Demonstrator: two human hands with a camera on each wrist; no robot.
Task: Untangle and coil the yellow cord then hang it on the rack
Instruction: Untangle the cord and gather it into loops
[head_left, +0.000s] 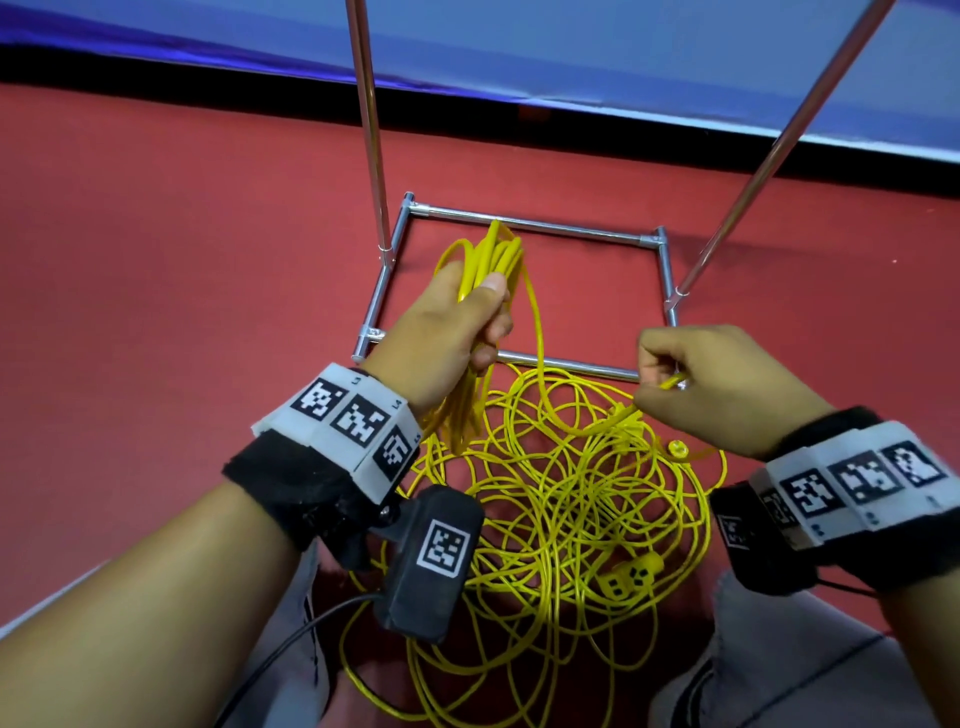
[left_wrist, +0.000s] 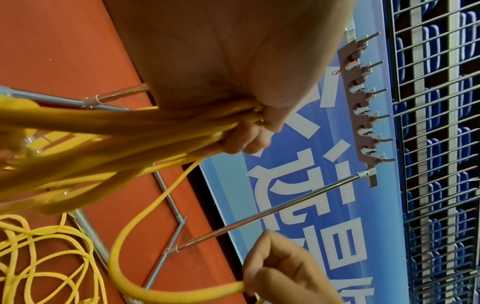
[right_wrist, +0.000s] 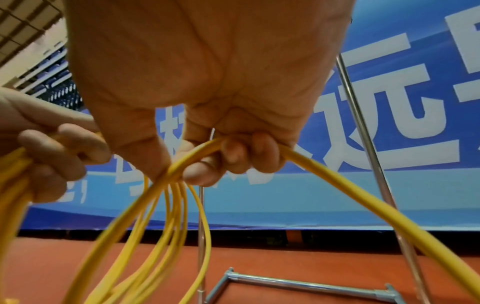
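Note:
A long yellow cord (head_left: 571, 499) lies in a tangled heap on the red floor between my arms. My left hand (head_left: 467, 317) grips a bundle of several coiled loops (head_left: 493, 254) above the rack's base; the same bundle (left_wrist: 155, 123) shows in the left wrist view. One strand runs from the bundle down and across to my right hand (head_left: 670, 374), which pinches it between thumb and curled fingers (right_wrist: 233, 154). The cord's yellow socket end (head_left: 631, 574) lies in the heap. The rack's hook bar (left_wrist: 363, 98) is visible only in the left wrist view.
The rack's chrome base frame (head_left: 524, 223) sits on the red floor, with two slanted poles (head_left: 371, 130) rising from it. A blue banner (head_left: 623, 41) stands behind. A black cable (head_left: 291, 639) trails from my left wrist camera. Grey trouser legs (head_left: 753, 649) flank the heap.

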